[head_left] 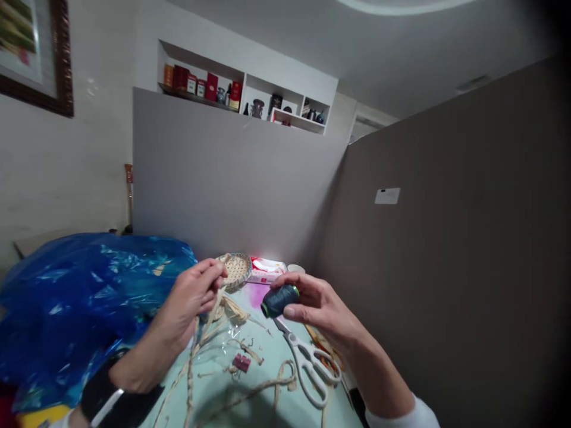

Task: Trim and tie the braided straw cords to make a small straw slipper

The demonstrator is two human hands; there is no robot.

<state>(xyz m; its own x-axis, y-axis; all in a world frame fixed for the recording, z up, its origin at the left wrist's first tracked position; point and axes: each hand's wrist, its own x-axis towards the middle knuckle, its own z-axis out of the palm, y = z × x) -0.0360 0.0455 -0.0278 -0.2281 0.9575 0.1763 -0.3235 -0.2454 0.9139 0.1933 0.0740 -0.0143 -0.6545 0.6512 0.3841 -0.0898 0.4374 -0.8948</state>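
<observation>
My right hand (319, 309) is closed around a dark spool of thread (279, 300) with a green rim, held above the table. My left hand (190, 303) pinches tan woven straw strands (203, 336) that hang down toward the table; its fingertips are near a small round woven basket piece (236, 269). White-handled scissors (307, 359) lie on the pale green table (227, 389) just under my right hand. A black band with a silver strip sits on my left wrist.
A large blue plastic bag (80, 297) fills the left side. Loose straw braids (254, 389) and a small dark red clip (241, 362) lie on the table. A red and white packet (266, 270) lies by the grey partition walls. Shelves with tins hang high behind.
</observation>
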